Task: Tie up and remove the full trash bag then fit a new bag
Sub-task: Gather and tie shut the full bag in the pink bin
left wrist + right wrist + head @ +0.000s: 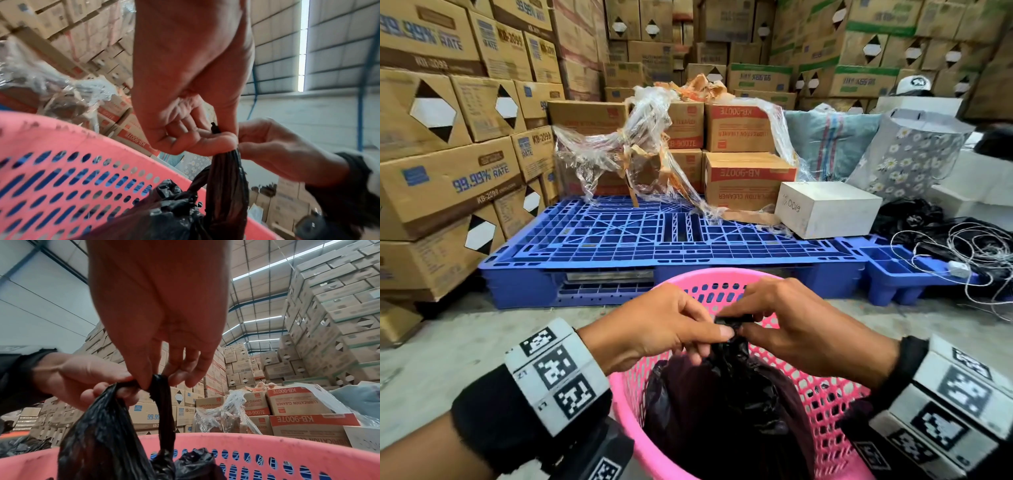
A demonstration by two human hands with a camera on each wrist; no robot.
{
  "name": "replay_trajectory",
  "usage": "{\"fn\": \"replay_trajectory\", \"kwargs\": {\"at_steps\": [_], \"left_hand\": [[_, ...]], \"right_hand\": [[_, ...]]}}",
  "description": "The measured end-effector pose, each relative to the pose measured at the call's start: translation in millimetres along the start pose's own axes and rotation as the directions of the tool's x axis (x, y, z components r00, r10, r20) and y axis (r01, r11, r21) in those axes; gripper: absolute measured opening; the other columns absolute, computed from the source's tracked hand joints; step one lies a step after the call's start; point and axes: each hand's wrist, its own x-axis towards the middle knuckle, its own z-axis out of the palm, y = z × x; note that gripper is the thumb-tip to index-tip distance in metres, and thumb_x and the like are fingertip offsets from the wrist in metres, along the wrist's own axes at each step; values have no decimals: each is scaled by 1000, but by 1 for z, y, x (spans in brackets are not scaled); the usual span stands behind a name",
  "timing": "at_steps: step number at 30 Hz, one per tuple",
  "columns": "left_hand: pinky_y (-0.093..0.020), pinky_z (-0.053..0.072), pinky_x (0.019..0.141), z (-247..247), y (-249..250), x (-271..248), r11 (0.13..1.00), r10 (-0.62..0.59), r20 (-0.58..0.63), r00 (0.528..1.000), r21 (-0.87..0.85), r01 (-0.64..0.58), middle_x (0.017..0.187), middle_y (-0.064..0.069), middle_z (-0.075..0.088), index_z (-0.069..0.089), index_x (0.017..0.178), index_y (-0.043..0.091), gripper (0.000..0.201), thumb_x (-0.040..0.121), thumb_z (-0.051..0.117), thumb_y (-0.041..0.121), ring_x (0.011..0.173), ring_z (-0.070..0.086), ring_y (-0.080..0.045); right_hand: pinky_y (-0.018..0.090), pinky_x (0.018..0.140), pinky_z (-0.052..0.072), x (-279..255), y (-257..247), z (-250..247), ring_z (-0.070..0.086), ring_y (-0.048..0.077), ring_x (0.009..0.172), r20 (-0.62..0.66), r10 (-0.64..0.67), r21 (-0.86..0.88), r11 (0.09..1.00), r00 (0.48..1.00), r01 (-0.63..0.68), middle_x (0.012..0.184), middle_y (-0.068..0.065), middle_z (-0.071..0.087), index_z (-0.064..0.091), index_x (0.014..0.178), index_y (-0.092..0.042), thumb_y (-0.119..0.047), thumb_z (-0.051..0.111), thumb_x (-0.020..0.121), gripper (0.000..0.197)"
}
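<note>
A black trash bag (726, 404) sits inside a pink perforated basket (825, 401) on the floor in front of me. Its top is gathered into two stretched strips that meet above the basket's middle. My left hand (654, 329) pinches one strip (226, 175) between thumb and fingers. My right hand (791, 318) pinches the other strip (162, 402) at the same spot, fingertips nearly touching the left hand's. In the wrist views the strips run taut down to the bunched bag (102, 443) in the basket (61, 178). What fills the bag is hidden.
A blue plastic pallet (654, 246) lies just beyond the basket, bearing cardboard boxes (743, 178), loose clear wrap (619, 150) and a white box (825, 209). Stacked cartons (448, 137) wall the left and back. Black bags and tangled cord (962, 246) lie at right.
</note>
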Motion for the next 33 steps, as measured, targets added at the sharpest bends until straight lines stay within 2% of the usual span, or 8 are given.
{"fn": "replay_trajectory", "kwargs": {"at_steps": [5, 9, 12, 15, 18, 21, 25, 33], "left_hand": [[-25, 37, 54, 4, 6, -3, 921, 177, -97, 979, 368, -130, 51, 2, 55, 65, 65, 6, 23, 75, 73, 24, 48, 47, -10], [-33, 40, 60, 14, 4, -8, 658, 364, -190, 912, 745, -107, 62, 0, 57, 62, 81, 17, 16, 77, 63, 33, 65, 52, -18], [-35, 42, 68, 19, 1, -14, 586, 470, -172, 866, 794, -161, 86, 3, 65, 59, 97, 23, 19, 85, 54, 36, 83, 57, -17], [-32, 43, 66, 17, 2, -11, 731, 437, -138, 889, 630, -262, 76, 2, 64, 65, 87, 17, 12, 86, 57, 25, 70, 54, -11], [-22, 33, 53, 10, 4, -7, 972, 204, -111, 973, 140, -188, 57, 5, 53, 68, 79, 6, 15, 88, 58, 12, 58, 42, -9], [-24, 31, 54, 6, 1, -5, 994, 103, -82, 991, 40, -100, 60, 0, 55, 66, 81, 2, 19, 89, 56, 15, 62, 43, -18], [-22, 35, 57, 8, 0, -3, 990, 111, -5, 994, -86, -111, 69, -3, 57, 66, 82, 8, 16, 91, 53, 11, 62, 52, -9], [-18, 41, 56, 0, 1, -3, 988, 140, -28, 990, -67, -142, 66, 0, 66, 69, 86, -1, 17, 88, 58, 11, 59, 56, -5]], "right_hand": [[26, 70, 42, 1, 1, 2, 52, 7, 76, 31, -8, 14, 1000, 999, 8, 80, -8, 65, 72, 93, -21, -12, 57, 83, 19], [35, 70, 43, 3, 2, 3, 54, 15, 73, 58, 23, 74, 997, 998, -27, 78, 3, 68, 71, 85, -12, -9, 56, 83, 16], [39, 70, 43, 4, 5, -1, 57, 22, 72, 76, 68, 111, 991, 995, -76, 77, 8, 68, 70, 84, -11, -10, 56, 85, 14], [36, 70, 47, 4, 7, 0, 60, 16, 75, 49, 117, 75, 990, 992, -120, 81, 0, 70, 72, 86, -19, -17, 58, 84, 13], [24, 64, 40, 2, 9, 2, 55, 7, 73, -88, 187, 50, 982, 978, -183, 78, -12, 59, 65, 87, -26, -25, 64, 83, 5], [28, 60, 47, -3, 10, -4, 59, 9, 63, -95, 283, 260, 933, 954, -251, 73, -3, 67, 61, 88, -22, -28, 66, 81, 11], [23, 59, 49, -8, 5, 1, 63, 7, 64, 83, 241, 410, 876, 967, -253, 82, 0, 71, 53, 104, -20, -16, 72, 78, 32], [39, 63, 52, -9, 5, 1, 66, 25, 63, -122, 188, 394, 910, 975, -126, 70, 11, 72, 60, 86, -12, -9, 68, 81, 10]]}}
